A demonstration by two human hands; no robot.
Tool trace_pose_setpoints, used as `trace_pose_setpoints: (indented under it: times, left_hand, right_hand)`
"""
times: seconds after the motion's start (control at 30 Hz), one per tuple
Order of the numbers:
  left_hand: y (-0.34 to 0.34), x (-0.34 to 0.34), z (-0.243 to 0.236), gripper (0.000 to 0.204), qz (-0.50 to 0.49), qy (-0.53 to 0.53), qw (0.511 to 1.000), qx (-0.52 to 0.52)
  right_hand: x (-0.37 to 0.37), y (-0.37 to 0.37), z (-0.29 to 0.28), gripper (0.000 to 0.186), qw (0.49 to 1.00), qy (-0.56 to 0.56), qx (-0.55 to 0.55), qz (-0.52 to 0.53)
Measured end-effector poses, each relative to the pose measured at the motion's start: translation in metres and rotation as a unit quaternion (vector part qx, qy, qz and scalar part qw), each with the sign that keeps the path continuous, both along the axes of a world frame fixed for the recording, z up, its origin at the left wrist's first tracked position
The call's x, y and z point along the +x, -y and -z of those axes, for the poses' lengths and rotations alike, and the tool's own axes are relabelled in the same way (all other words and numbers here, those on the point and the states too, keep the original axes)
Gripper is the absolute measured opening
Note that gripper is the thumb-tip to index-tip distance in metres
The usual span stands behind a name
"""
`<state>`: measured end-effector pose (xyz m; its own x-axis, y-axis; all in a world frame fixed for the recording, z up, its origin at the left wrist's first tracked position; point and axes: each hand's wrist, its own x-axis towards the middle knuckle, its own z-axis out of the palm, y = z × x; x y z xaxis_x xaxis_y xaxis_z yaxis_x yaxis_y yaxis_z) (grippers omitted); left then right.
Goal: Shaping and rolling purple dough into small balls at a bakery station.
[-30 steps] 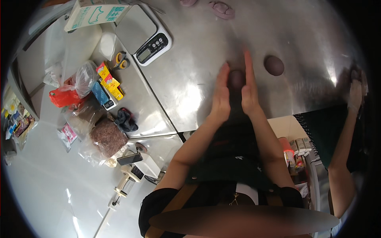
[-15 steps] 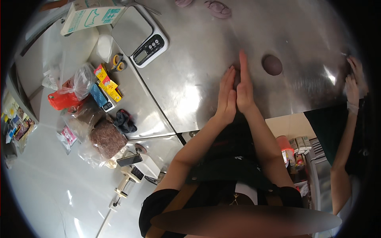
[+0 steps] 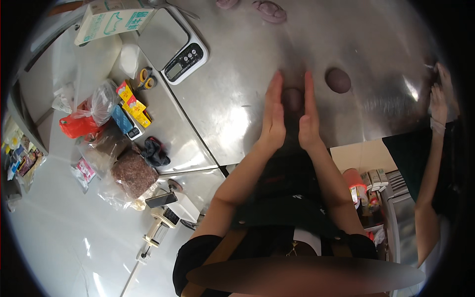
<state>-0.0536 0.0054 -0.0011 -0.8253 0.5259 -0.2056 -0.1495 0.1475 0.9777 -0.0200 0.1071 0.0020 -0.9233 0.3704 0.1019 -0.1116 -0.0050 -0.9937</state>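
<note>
A ball of purple dough [image 3: 293,100] rests on the metal table [image 3: 237,99] between my two palms. My left hand [image 3: 275,116] stands on edge along its left side, fingers straight and pointing away from me. On the other side, my right hand [image 3: 308,116] is held the same way, fingers flat and stretched. Whether either palm touches the dough I cannot tell. A second smooth purple dough ball [image 3: 338,80] lies a little to the right. Two shaped purple pieces sit at the far edge, one of them a twisted dough piece [image 3: 270,11].
To the left stand a kitchen scale [image 3: 180,57], a carton [image 3: 116,22], scissors [image 3: 146,79], yellow packets [image 3: 133,104] and a bag of brownish-red filling [image 3: 133,173]. At the far right a co-worker's hands [image 3: 439,101] are over the table.
My hands have moved apart from their nearly closed position. The dough ball between them, mostly hidden before, now shows.
</note>
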Motion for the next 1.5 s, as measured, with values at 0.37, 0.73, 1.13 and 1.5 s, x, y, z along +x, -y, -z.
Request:
trace_pose_setpoints:
  times: [0.37,0.73,1.13,1.5]
  left_hand:
    - [-0.007,0.0,0.002,0.06,0.047,-0.042,0.997,-0.032]
    - [-0.005,0.013,-0.001,0.058,0.044,-0.066,0.996,-0.035]
    - [0.001,0.028,-0.002,0.057,-0.003,-0.018,1.0,0.006]
    - [-0.002,0.02,-0.004,0.059,-0.025,0.014,0.999,0.03]
  right_hand:
    - [0.006,0.005,0.011,0.074,0.999,0.022,0.03,0.014]
    - [-0.001,0.001,0.012,0.078,0.999,0.037,0.038,-0.005]
    - [-0.002,-0.009,0.017,0.073,0.999,0.029,0.028,-0.018]
    - [-0.007,-0.013,0.012,0.071,0.999,0.02,0.03,-0.004]
